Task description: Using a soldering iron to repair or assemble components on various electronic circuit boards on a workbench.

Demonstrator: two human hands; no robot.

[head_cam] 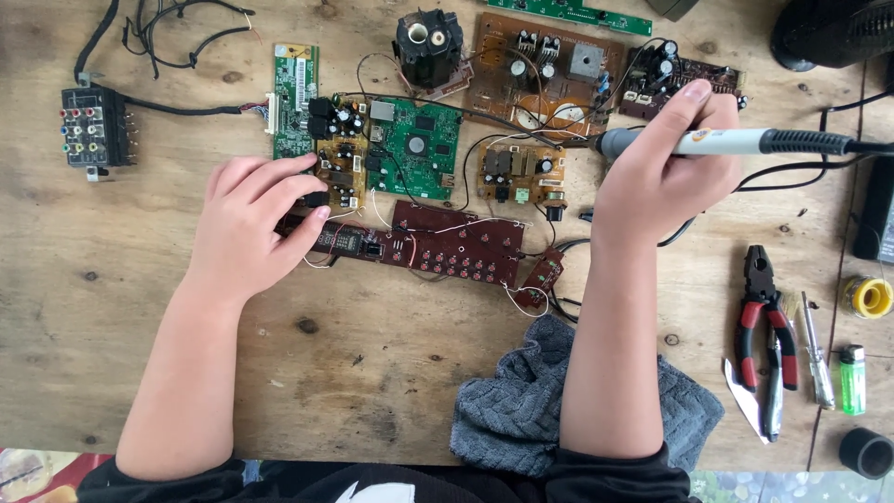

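packages: none | signs: none | screens: none | labels: none legible

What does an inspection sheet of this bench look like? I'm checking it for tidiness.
Surface: bare wooden table, knots and marks.
Job's things: soldering iron; dark red circuit board.
Clutter: more circuit boards, pliers, screwdriver, green lighter, solder spool, grey cloth.
Grip: right hand closed on the iron; left hand resting fingertips on the red board's end.
Cables: black wires top left; iron's cord right.
Surroundings: nothing seen beyond table edge.
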